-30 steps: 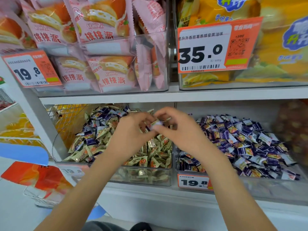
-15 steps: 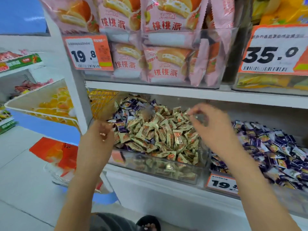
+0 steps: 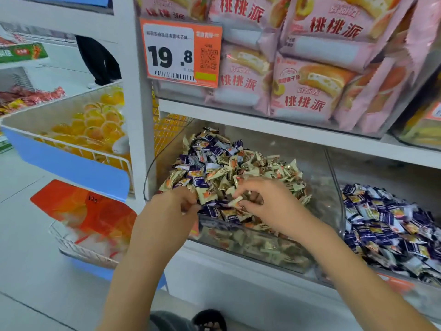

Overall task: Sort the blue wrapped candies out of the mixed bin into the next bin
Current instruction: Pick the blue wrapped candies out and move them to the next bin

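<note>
On the upper shelf I read an orange-and-white price tag printed "19.8", with a QR code and a barcode; the small line of characters above the price was too fine for me to make out. Behind and beside it stood pink snack packs marked "桃桃派" in red, each picturing a filled cake; I counted at least five fronts facing me.

Below sat two clear bins side by side. The mixed bin held a heap of cream wrapped candies with blue wrapped candies scattered through it, mostly at the back left and along the front; both were far too many to count. The next bin, to the right, held almost only blue pieces, and a strip of orange label showed on its front, its writing unreadable.

Both of my forearms reached up from the bottom of the view. My left hand hung over the front left corner of the mixed bin, fingers curled in against the thumb at the edge of the pile; I could not tell whether it pinched a candy. My right hand rested on the front of the heap, fingers bent downward, thumb and forefinger pinching a cream wrapper.

A wire basket of yellow sweets stood well to the left.
</note>
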Motion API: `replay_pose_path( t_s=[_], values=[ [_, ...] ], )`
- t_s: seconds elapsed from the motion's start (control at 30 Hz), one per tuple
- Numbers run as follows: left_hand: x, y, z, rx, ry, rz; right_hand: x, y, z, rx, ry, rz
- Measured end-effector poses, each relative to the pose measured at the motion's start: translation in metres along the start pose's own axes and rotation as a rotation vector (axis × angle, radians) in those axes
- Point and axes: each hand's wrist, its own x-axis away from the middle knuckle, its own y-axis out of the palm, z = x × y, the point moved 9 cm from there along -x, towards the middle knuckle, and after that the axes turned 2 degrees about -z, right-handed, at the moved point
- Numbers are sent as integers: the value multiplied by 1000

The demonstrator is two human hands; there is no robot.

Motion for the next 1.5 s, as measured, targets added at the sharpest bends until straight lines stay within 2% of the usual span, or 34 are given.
replay_pose_path(
  t_s=[0.1,0.27,0.33,0.4,0.47,0.53,0.6,0.77,0.9,1.03,1.1,1.17,1.2,1.27,1.37,1.43,1.5],
  values=[
    [1,1,1,1,11,-3,14,-29,22,3,109,97],
    [0,5,1,-28,-5,-25,23,-38,52,263,299,76],
    [-1,5,0,-29,-14,-27,21,-43,34,285,224,195],
    [-2,6,1,-21,-19,-25,14,-43,0,172,47,285],
    [-4,7,0,-13,-25,-30,0,-20,-20,90,-63,119],
    [-5,7,-1,-9,-31,-34,-11,9,-12,158,-30,-96],
    [-5,8,-1,-6,-27,-34,-12,22,7,192,41,-178],
    [-6,10,-1,-2,-22,-38,-4,17,9,189,7,-115],
    [-6,10,-2,4,-18,-41,15,-13,23,369,55,-7],
    [-6,11,-3,-2,-22,-47,27,-18,51,559,204,-180],
    [-5,12,-3,-1,-25,-51,20,-23,35,457,140,-122],
    [-5,12,-2,4,-25,-54,7,-26,7,237,18,10],
    [-5,12,-2,2,-26,-55,0,-21,-6,146,-29,22],
    [-5,11,-1,-1,-30,-56,-12,6,-20,132,-55,-100],
    [-6,12,-2,6,-36,-62,-19,44,-4,278,77,-338],
    [-6,12,-3,5,-38,-64,-18,47,0,308,97,-353],
    [-7,13,-4,-8,-36,-73,-18,48,-6,281,26,-327]
  ],
)
